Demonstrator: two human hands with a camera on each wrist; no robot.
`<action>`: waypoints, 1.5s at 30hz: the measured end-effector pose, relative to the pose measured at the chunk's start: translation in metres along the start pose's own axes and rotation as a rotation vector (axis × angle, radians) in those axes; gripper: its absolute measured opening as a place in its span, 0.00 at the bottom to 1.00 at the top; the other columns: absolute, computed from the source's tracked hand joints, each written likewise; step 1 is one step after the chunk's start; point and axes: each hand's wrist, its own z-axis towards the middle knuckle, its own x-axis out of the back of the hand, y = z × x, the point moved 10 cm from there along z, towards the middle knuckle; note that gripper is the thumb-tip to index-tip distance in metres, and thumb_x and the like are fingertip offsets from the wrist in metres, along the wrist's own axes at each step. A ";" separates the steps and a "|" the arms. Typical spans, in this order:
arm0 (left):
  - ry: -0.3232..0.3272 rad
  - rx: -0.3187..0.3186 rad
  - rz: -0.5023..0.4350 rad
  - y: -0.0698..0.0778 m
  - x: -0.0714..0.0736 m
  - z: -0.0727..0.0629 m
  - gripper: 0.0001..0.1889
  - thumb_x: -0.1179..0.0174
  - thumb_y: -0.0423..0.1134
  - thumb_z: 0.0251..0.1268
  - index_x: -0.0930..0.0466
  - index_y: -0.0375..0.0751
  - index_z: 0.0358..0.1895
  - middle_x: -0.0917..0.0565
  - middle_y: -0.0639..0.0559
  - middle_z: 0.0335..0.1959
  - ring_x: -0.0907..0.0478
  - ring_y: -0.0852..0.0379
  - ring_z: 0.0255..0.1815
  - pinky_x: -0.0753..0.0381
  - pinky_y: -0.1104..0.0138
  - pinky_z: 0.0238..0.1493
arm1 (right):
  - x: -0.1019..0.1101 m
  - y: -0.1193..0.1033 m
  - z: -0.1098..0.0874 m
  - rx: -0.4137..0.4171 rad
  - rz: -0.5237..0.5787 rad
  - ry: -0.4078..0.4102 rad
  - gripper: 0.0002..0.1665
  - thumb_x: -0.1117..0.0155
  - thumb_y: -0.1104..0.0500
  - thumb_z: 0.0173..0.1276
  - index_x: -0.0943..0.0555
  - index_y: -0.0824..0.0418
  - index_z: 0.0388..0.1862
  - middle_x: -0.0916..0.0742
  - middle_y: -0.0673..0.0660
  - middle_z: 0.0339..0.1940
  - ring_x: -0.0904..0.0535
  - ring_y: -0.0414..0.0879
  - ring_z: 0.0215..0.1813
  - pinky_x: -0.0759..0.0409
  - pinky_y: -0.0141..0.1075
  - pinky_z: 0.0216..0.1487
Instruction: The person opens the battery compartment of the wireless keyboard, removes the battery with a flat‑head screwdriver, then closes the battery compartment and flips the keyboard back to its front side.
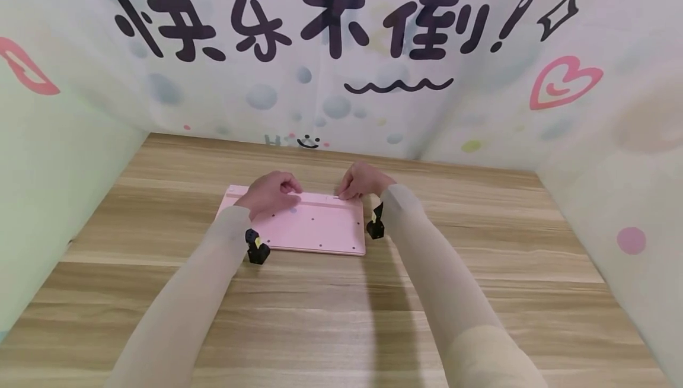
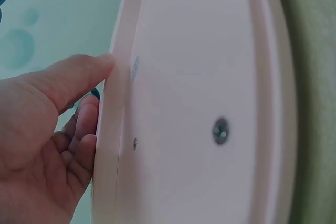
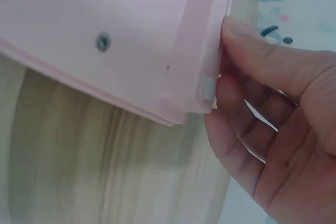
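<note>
A pink keyboard (image 1: 315, 231) lies with its screwed underside up on the wooden table, a raised ridge running along its far edge. My left hand (image 1: 272, 193) is at the middle of that ridge; in the left wrist view its thumb tip (image 2: 107, 62) presses the ridge while the other fingers curl against the outer side. At the far right corner, my right hand (image 1: 365, 180) pinches the edge. The right wrist view shows the thumb on the ridge (image 3: 191, 51), beside a thin seam, and the fingertips under the corner near a small whitish pad (image 3: 209, 88).
The wood-grain table (image 1: 299, 317) extends around the keyboard on every side. Behind it hangs a white printed cloth (image 1: 320, 103) with large dark lettering, and pale cloth walls stand left and right. A small black device (image 1: 257, 248) is strapped at each wrist.
</note>
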 end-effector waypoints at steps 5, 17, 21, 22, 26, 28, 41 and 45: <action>-0.002 -0.008 -0.001 -0.001 0.001 0.000 0.10 0.40 0.35 0.60 0.23 0.41 0.45 0.27 0.47 0.44 0.33 0.51 0.46 0.33 0.59 0.51 | -0.001 0.003 0.001 0.009 0.031 0.020 0.06 0.31 0.67 0.54 0.15 0.66 0.32 0.16 0.52 0.23 0.30 0.38 0.20 0.29 0.29 0.23; 0.016 -0.015 -0.006 0.000 0.002 0.000 0.10 0.39 0.34 0.59 0.21 0.41 0.44 0.26 0.48 0.42 0.33 0.51 0.43 0.32 0.61 0.48 | 0.001 0.001 0.000 0.023 -0.049 0.105 0.03 0.31 0.65 0.54 0.14 0.62 0.29 0.15 0.53 0.27 0.26 0.40 0.25 0.26 0.30 0.28; 0.024 -0.018 0.005 0.000 0.003 0.001 0.10 0.39 0.33 0.58 0.21 0.41 0.43 0.25 0.47 0.42 0.32 0.51 0.43 0.32 0.60 0.49 | 0.001 -0.002 -0.003 0.033 -0.081 0.127 0.03 0.31 0.65 0.54 0.14 0.62 0.30 0.15 0.53 0.28 0.23 0.42 0.29 0.24 0.31 0.32; 0.025 -0.022 0.010 0.000 0.003 0.001 0.10 0.38 0.33 0.58 0.21 0.41 0.43 0.25 0.47 0.42 0.32 0.51 0.43 0.32 0.60 0.49 | 0.002 -0.002 -0.005 0.034 -0.085 0.131 0.03 0.31 0.65 0.54 0.14 0.62 0.30 0.15 0.53 0.29 0.22 0.42 0.30 0.23 0.31 0.34; 0.020 -0.041 0.015 0.004 0.002 0.002 0.10 0.38 0.34 0.58 0.21 0.40 0.43 0.24 0.47 0.42 0.31 0.51 0.44 0.31 0.60 0.50 | 0.002 -0.006 -0.008 0.065 -0.134 0.132 0.03 0.32 0.65 0.56 0.14 0.61 0.31 0.15 0.52 0.30 0.22 0.43 0.32 0.23 0.32 0.37; 0.015 -0.053 0.012 0.006 0.003 0.001 0.10 0.38 0.34 0.57 0.21 0.40 0.44 0.24 0.47 0.42 0.30 0.51 0.44 0.31 0.60 0.51 | 0.002 -0.008 -0.009 0.087 -0.171 0.129 0.03 0.32 0.64 0.56 0.14 0.61 0.31 0.15 0.51 0.30 0.23 0.43 0.33 0.24 0.33 0.38; -0.027 -0.158 0.010 0.013 0.011 -0.006 0.12 0.41 0.26 0.57 0.22 0.31 0.46 0.23 0.43 0.41 0.31 0.49 0.43 0.31 0.60 0.49 | -0.003 -0.018 -0.020 0.176 -0.164 0.121 0.06 0.37 0.65 0.61 0.16 0.61 0.36 0.15 0.52 0.34 0.22 0.43 0.37 0.24 0.32 0.41; -0.012 -0.169 0.029 0.009 0.017 -0.011 0.11 0.41 0.29 0.59 0.22 0.32 0.45 0.23 0.44 0.40 0.30 0.50 0.42 0.30 0.60 0.48 | -0.004 -0.017 -0.029 0.184 -0.173 0.125 0.08 0.37 0.63 0.62 0.16 0.60 0.39 0.16 0.51 0.35 0.23 0.43 0.39 0.24 0.32 0.40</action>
